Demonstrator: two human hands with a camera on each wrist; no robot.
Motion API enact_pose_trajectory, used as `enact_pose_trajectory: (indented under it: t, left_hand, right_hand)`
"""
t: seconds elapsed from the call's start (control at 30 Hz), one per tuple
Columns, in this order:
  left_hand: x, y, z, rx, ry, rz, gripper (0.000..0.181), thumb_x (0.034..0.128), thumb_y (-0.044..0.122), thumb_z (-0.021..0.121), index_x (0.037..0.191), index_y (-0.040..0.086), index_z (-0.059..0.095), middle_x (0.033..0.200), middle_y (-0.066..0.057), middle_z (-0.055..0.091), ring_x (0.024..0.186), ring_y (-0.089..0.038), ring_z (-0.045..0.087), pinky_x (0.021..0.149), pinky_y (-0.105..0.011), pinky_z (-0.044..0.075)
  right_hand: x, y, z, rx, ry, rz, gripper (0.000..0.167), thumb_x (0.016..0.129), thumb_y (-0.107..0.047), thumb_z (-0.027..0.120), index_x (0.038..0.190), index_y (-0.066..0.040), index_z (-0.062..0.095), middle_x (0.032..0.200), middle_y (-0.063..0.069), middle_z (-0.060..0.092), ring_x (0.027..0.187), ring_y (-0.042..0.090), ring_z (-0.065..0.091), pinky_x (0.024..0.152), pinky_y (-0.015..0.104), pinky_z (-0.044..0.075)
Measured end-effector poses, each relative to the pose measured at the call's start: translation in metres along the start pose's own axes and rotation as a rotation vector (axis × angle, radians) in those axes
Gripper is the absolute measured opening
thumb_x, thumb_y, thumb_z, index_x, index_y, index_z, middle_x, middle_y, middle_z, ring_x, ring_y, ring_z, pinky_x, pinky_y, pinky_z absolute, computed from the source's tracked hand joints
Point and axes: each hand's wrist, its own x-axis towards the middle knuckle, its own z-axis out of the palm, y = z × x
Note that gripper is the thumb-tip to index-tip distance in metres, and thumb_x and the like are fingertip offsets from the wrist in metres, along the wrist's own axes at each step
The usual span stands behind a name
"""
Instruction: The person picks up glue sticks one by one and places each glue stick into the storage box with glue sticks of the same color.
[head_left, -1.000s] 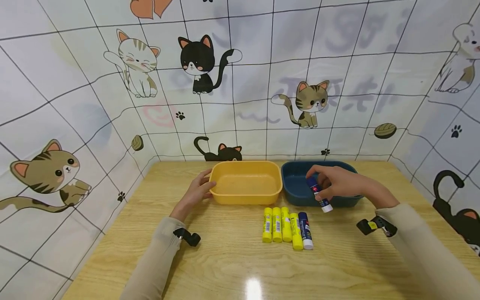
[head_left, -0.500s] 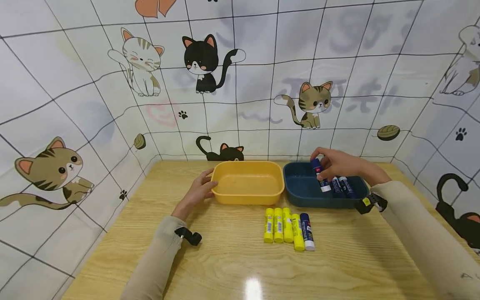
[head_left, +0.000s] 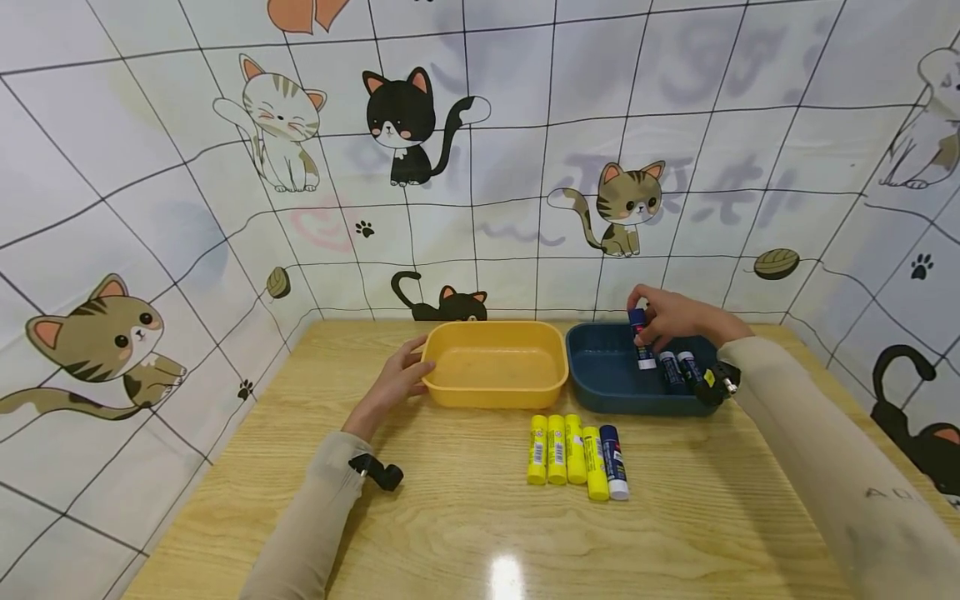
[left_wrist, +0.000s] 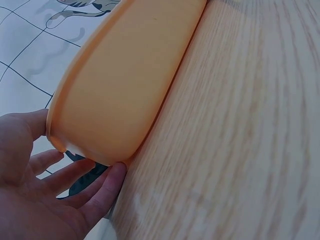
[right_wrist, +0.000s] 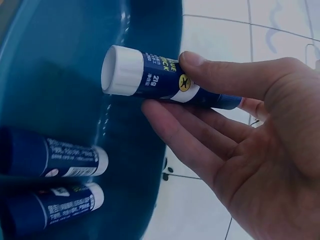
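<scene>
My right hand [head_left: 667, 318] holds a dark blue glue stick [right_wrist: 165, 77] with a white end between thumb and fingers, over the blue plastic bin [head_left: 615, 403]. Two more blue glue sticks [right_wrist: 70, 159] lie side by side in that bin. At the left end of the yellow plastic bin [head_left: 495, 398], my left hand [head_left: 393, 383] grips the rim, thumb over the edge and fingers against the outer wall [left_wrist: 107, 110]. In front of the bins, several yellow glue sticks [head_left: 556, 450] and one blue glue stick [head_left: 614, 462] lie in a row.
Both bins stand next to each other at the back of the wooden table [head_left: 450, 517]. A white cloth wall [head_left: 510, 167] with printed cats rises behind and along the sides.
My right hand has carried the blue glue stick back and deeper over the blue bin, exposing the two sticks lying there. The left hand keeps its place on the yellow bin.
</scene>
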Motion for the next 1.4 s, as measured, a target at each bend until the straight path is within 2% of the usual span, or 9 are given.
enact_pose_trajectory:
  t: [0.3, 0.53, 0.77, 1.0, 1.2, 1.4]
  left_hand:
    - [-0.001, -0.003, 0.0, -0.003, -0.003, -0.003, 0.066, 0.1069, 0.022, 0.057, 0.165, 0.018, 0.025, 0.159, -0.024, 0.043, 0.125, -0.035, 0.065, 0.094, -0.037, 0.062]
    - [-0.003, -0.002, 0.001, -0.015, -0.003, -0.005, 0.068, 0.1066, 0.022, 0.058, 0.165, 0.018, 0.025, 0.16, -0.024, 0.042, 0.128, -0.038, 0.063, 0.096, -0.04, 0.061]
    - [-0.003, -0.003, 0.0, -0.02, 0.001, -0.003, 0.068, 0.1065, 0.021, 0.058, 0.165, 0.017, 0.025, 0.16, -0.025, 0.041, 0.128, -0.038, 0.063, 0.095, -0.04, 0.061]
    - [-0.001, -0.003, 0.001, -0.016, 0.006, 0.007, 0.066, 0.1059, 0.019, 0.058, 0.164, 0.016, 0.028, 0.158, -0.026, 0.044, 0.124, -0.038, 0.065, 0.092, -0.04, 0.062]
    - [0.0, -0.003, 0.001, -0.014, 0.009, 0.007, 0.066, 0.106, 0.018, 0.058, 0.164, 0.016, 0.027, 0.158, -0.025, 0.044, 0.124, -0.037, 0.065, 0.092, -0.039, 0.062]
    - [0.003, -0.003, 0.001, -0.015, 0.005, 0.013, 0.065, 0.1063, 0.017, 0.057, 0.164, 0.015, 0.027, 0.157, -0.027, 0.045, 0.122, -0.035, 0.066, 0.09, -0.036, 0.063]
  right_hand:
    - [0.005, 0.015, 0.0, -0.014, -0.029, 0.062, 0.056, 0.095, 0.001, 0.068, 0.133, 0.0, 0.027, 0.097, 0.02, 0.064, 0.084, 0.025, 0.072, 0.077, 0.049, 0.064]
    - [0.005, 0.021, 0.0, -0.031, -0.051, 0.093, 0.055, 0.095, 0.001, 0.068, 0.132, -0.001, 0.027, 0.098, 0.02, 0.065, 0.083, 0.023, 0.072, 0.077, 0.049, 0.064]
    - [0.005, 0.023, 0.003, -0.041, -0.056, 0.097, 0.056, 0.095, 0.0, 0.069, 0.132, 0.0, 0.027, 0.094, 0.017, 0.065, 0.083, 0.025, 0.071, 0.077, 0.048, 0.064]
    - [0.004, 0.024, 0.009, -0.026, -0.073, 0.109, 0.061, 0.097, -0.003, 0.068, 0.138, 0.005, 0.024, 0.102, 0.023, 0.066, 0.087, 0.027, 0.072, 0.078, 0.045, 0.064]
    - [0.006, 0.025, 0.012, -0.043, -0.071, 0.118, 0.06, 0.097, -0.002, 0.068, 0.137, 0.005, 0.024, 0.103, 0.023, 0.069, 0.087, 0.025, 0.072, 0.078, 0.045, 0.064]
    - [0.005, 0.028, 0.013, -0.017, -0.056, 0.123, 0.06, 0.096, -0.001, 0.07, 0.135, 0.005, 0.025, 0.099, 0.022, 0.068, 0.085, 0.025, 0.071, 0.077, 0.045, 0.064]
